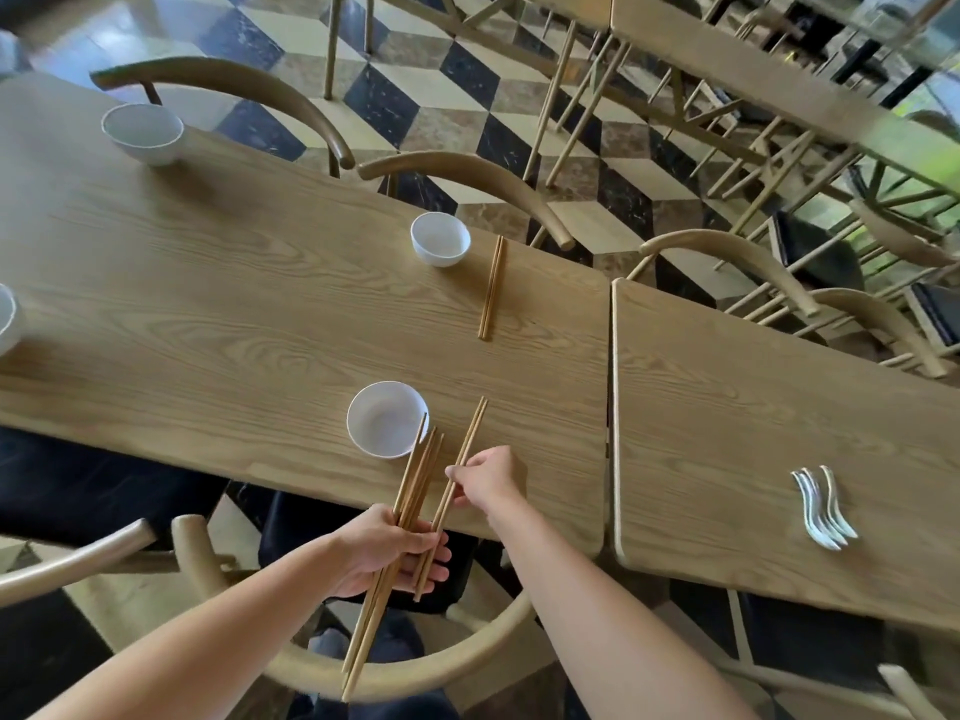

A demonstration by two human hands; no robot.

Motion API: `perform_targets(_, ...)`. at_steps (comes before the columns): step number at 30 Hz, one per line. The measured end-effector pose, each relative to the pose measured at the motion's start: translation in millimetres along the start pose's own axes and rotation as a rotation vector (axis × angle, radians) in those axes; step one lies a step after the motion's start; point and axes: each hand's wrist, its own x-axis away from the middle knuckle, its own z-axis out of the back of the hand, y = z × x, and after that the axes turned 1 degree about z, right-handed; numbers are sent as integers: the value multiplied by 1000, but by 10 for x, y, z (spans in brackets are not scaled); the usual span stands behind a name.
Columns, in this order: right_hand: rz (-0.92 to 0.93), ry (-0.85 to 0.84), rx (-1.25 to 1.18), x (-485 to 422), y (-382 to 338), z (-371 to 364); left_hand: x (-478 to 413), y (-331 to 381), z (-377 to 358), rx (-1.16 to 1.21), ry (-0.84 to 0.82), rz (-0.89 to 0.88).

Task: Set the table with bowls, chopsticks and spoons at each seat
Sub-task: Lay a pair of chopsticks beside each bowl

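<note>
On the long wooden table [218,314] a white bowl [382,418] stands near the front edge. My right hand [485,483] pinches a pair of wooden chopsticks [470,446] lying just right of that bowl. My left hand [387,550] grips a bundle of several chopsticks [415,478] over the table's edge. Across the table a second bowl [440,239] has a laid pair of chopsticks [492,285] on its right. Another bowl [141,131] stands far left, and one more bowl [6,317] is cut off by the left border. Several white spoons [823,506] lie on the adjoining table [753,418].
Curved-back wooden chairs [467,171] line the far side, and one chair [415,662] sits below my arms at the near side. A narrow gap separates the two tables. More tables and chairs stand at the upper right on a checkered floor [415,96].
</note>
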Motion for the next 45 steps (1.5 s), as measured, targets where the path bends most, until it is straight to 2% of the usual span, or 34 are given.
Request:
perform_targets(6, -88, -93, -60, -548, -86, 17, -402, 222, -27, 49, 74, 20)
perform_targets(10, -121, -158, -113, -841, -63, -61, -609, 216, 3, -2, 117, 71)
perform_targets(16, -143, -143, -82, -1018, -43, -167, -794, 155, 65, -116, 200, 122)
perform_targets(22, -137, -86, 28, -1067, -45, -204, -825, 186, 81, -95, 198, 111)
perform_targets(27, 10, 8, 258, -961, -43, -296, -803, 164, 98, -142, 204, 70)
perform_targets(33, 210, -7, 486, -850, -4, -353, -750, 130, 169, -269, 225, 80)
perform_targets(39, 259, -7, 526, -844, 21, -383, -631, 87, 288, -332, 183, 127)
perform_targets(45, 195, 53, 479, -877, 87, -315, -510, 86, 353, -325, 105, 162)
